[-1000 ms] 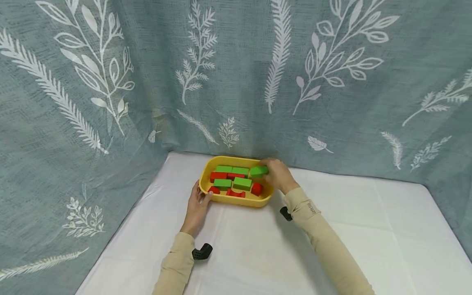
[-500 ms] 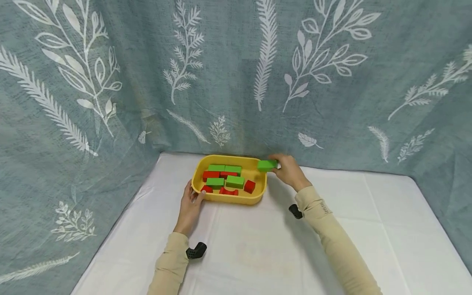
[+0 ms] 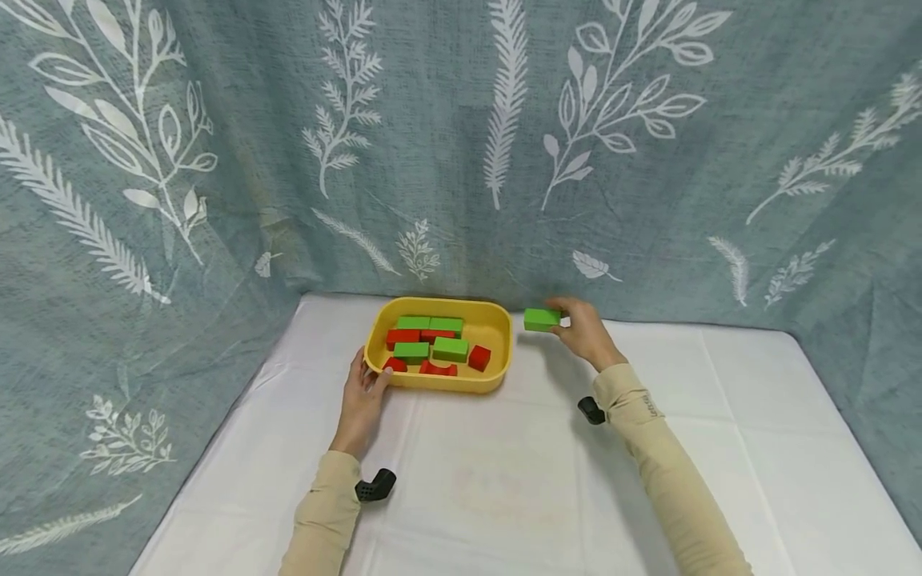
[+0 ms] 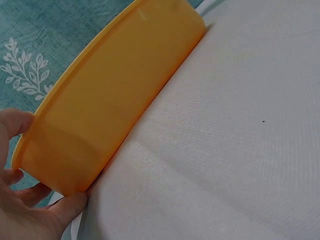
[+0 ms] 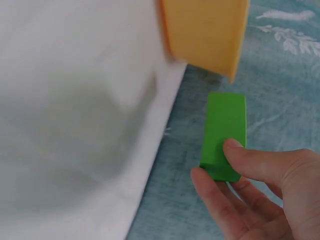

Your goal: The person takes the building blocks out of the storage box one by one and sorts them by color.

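In the head view, my right hand point(image 3: 587, 334) pinches a green rectangular block point(image 3: 540, 320) by one end, in the air just right of a yellow tray point(image 3: 439, 383). The right wrist view shows the thumb on one face of that block point(image 5: 224, 125) and fingers under its near end. My left hand point(image 3: 360, 406) grips the tray's near left corner, thumb at the rim and fingers around the outside wall, as the left wrist view also shows. Inside the tray lie several green blocks point(image 3: 450, 349) and several red pieces, among them a red cube point(image 3: 479, 358) and a notched red piece point(image 3: 438, 369).
A white cloth point(image 3: 504, 480) covers the table. Behind the tray hangs a blue-green curtain point(image 3: 446, 160) with white leaf prints, close to the table's far edge. A black wrist device point(image 3: 376, 486) sits on the left wrist, another device point(image 3: 591, 410) on the right.
The right hand has lifted the green block out over the tray's right end and carried it rightward past the rim. The left hand keeps its hold on the tray. The head view has shifted slightly.
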`<action>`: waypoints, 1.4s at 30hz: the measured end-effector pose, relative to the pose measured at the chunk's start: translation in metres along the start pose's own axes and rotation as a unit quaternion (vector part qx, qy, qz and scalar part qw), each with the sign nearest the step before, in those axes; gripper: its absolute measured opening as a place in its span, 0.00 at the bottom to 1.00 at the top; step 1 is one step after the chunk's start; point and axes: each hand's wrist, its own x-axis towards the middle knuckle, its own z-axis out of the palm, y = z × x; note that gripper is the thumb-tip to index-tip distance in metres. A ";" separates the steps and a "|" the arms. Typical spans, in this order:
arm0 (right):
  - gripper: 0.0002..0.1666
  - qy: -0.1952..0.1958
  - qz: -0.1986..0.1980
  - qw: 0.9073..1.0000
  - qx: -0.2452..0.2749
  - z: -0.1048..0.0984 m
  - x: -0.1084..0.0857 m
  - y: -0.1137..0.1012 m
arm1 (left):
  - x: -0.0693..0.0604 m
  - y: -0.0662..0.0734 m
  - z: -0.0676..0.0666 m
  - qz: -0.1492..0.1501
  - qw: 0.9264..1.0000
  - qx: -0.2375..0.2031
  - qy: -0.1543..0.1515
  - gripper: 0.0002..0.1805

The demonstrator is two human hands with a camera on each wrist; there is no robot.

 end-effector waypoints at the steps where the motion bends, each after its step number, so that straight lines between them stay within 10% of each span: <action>1: 0.28 0.000 -0.001 1.000 0.000 0.001 0.000 0.002 | 0.000 0.000 -0.001 0.000 1.000 -0.001 0.000 0.41; 15: 0.30 -0.053 0.075 0.995 0.045 0.017 -0.008 0.035 | -0.002 0.000 -0.001 0.005 1.000 -0.004 0.000 0.41; 42: 0.31 -0.073 0.093 0.993 0.009 0.002 -0.005 0.024 | -0.003 0.001 0.000 -0.004 1.000 -0.004 -0.001 0.41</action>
